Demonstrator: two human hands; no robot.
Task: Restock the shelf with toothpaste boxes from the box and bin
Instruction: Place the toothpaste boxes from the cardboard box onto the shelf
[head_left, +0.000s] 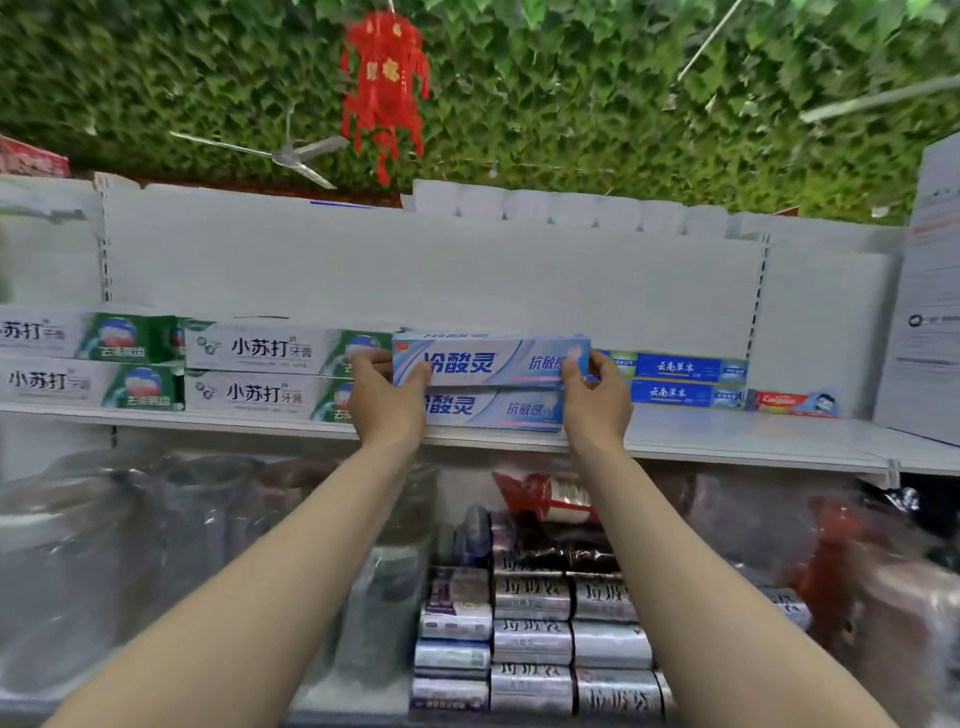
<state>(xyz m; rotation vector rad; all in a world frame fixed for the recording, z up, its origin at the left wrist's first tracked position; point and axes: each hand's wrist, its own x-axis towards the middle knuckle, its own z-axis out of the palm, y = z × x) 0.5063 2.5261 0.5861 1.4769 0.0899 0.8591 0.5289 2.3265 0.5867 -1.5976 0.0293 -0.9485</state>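
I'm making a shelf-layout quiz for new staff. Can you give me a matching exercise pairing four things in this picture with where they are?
Things:
1. pale blue box
2. green-and-white boxes
3. dark blue boxes
4. red box

Places:
A. rightmost, lying alone
B. held at both ends by left hand and right hand
C. left of the hands
D. stacked just right of the hands

Pairs: 1-B, 2-C, 3-D, 4-A

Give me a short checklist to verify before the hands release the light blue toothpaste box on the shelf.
1. Both ends gripped: left hand and right hand hold the top box: ok.
2. Matching lower box underneath: ok.
3. Top box fully resting on it: cannot tell.
4. Ends aligned: not ok, the top box sits further right.
5. Printed face forward: ok.
6. Touching the dark blue boxes: cannot tell.
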